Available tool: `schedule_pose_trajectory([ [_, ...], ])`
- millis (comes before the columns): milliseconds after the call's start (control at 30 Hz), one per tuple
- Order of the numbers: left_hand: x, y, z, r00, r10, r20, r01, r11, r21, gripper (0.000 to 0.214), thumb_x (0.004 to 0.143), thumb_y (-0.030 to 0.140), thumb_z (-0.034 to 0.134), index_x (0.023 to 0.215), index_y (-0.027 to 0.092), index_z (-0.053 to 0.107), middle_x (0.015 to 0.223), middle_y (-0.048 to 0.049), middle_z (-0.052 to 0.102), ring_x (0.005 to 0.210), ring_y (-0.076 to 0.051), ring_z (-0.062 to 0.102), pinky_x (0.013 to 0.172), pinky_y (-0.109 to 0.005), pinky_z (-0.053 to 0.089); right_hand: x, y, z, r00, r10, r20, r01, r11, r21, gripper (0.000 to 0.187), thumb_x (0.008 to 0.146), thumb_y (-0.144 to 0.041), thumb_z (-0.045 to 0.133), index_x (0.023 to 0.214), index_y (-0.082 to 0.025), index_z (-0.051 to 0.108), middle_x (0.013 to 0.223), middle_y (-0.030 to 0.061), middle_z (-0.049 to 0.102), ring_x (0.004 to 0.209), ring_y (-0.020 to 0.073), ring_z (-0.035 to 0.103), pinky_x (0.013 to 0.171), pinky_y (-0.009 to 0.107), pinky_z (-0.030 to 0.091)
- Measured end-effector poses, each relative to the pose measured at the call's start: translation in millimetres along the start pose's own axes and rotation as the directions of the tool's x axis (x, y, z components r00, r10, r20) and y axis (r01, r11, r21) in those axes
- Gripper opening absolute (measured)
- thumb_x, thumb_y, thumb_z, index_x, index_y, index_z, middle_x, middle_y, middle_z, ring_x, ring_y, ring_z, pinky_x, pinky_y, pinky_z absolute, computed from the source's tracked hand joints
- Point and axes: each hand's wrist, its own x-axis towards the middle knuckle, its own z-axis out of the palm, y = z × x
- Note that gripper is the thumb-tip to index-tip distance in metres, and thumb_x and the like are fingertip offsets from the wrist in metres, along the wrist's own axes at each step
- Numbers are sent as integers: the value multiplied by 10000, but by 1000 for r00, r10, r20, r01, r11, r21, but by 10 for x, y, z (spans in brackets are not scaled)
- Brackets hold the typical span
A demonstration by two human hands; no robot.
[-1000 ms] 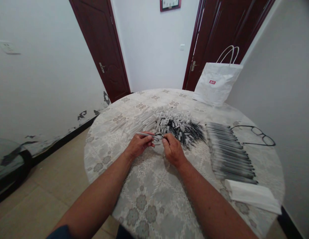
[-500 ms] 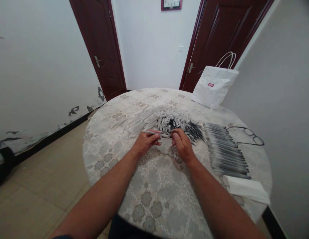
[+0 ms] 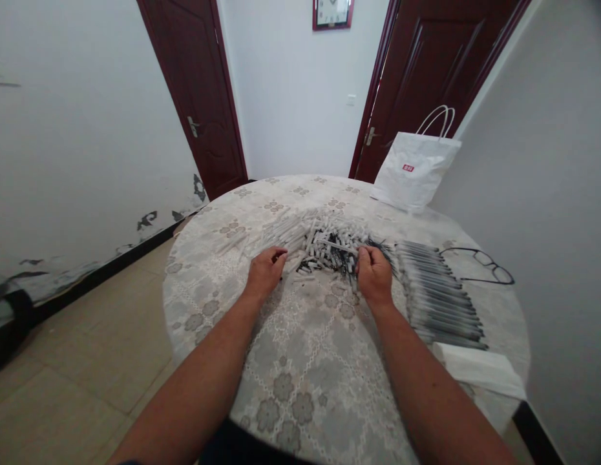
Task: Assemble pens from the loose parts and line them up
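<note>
My right hand (image 3: 375, 271) is closed, thumb against fingers, on one end of a slim whitish pen (image 3: 340, 247) that points left over the pile. To the left, my left hand (image 3: 265, 271) holds nothing visible, its thumb and fingertips a little apart. It is nearest to the heap of long translucent white pen barrels (image 3: 284, 231). Between the hands lie many short white pen parts (image 3: 324, 236), mixed with thin black pieces (image 3: 324, 259) that look like refills. More of those dark pieces are partly hidden behind my right hand.
A row of grey-looking pens (image 3: 441, 294) lies side by side at right. Beyond it are black-framed glasses (image 3: 489, 265), and a folded white wrapper (image 3: 479, 368) sits nearer me. A white paper bag (image 3: 417, 171) stands at the far right of the round, patterned tablecloth (image 3: 291, 374).
My hands have moved apart. The pen that was between them has gone right with my right hand, while my left hand has let go and shifted left toward the barrels.
</note>
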Motion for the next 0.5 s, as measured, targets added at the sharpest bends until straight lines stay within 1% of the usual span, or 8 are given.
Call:
schedule_pose_trajectory([
  [33,8,-48,-5,999,38,2,-38,998,47,254,887,319,583,1028,181,742,956,-74,740,866,-199,664,852,-328,506,4,36,6,1000,-4,-9,4,1000,-14,398,964,-501,443,970,-175,672,684,10,626,659,173,549,665,276,418],
  [100,4,-116,16,990,123,71,-130,986,109,230,888,268,574,1029,188,737,973,-76,730,905,-203,656,885,-331,495,0,85,21,1000,-9,-4,9,999,-31,401,965,-510,446,937,-180,671,695,17,635,676,177,553,673,277,412],
  [167,-20,-145,62,965,202,168,-229,961,157,221,886,234,573,1037,194,730,980,-82,711,942,-211,642,910,-338,483,-15,105,36,1000,-7,9,8,999,-39,406,969,-521,444,925,-184,666,693,16,636,671,177,551,664,275,402],
  [233,-52,-138,105,939,249,239,-301,930,213,225,881,216,585,1056,196,724,996,-95,685,982,-225,622,927,-352,471,-31,112,47,1000,5,19,-4,999,-39,413,974,-531,438,930,-186,661,681,8,629,648,171,546,647,271,391],
  [333,-84,-91,119,927,240,286,-322,902,287,233,862,213,618,1070,207,723,1007,-103,653,1009,-243,598,927,-368,464,-44,127,61,1000,11,28,-10,999,-31,424,975,-538,430,932,-182,657,668,4,627,618,165,541,629,269,385],
  [400,-77,-56,77,928,230,294,-317,901,297,244,851,195,618,1070,213,725,1001,-101,647,1010,-246,594,931,-371,462,-45,141,69,1000,11,22,-10,1000,-20,430,967,-543,435,937,-177,658,691,17,643,630,171,552,633,274,393],
  [467,-41,-34,-16,935,238,261,-308,912,271,274,852,145,565,1069,200,723,1000,-102,652,1012,-241,599,946,-369,459,-46,151,77,1000,17,16,-17,1000,-12,425,960,-539,443,943,-173,658,715,29,655,643,177,564,638,279,402],
  [500,-15,-30,-80,944,240,227,-295,921,253,302,850,112,524,1065,191,721,1000,-101,658,1010,-235,603,953,-366,457,-47,151,80,1000,23,18,-23,1000,-9,417,959,-532,445,948,-173,657,717,30,656,641,177,566,638,280,404],
])
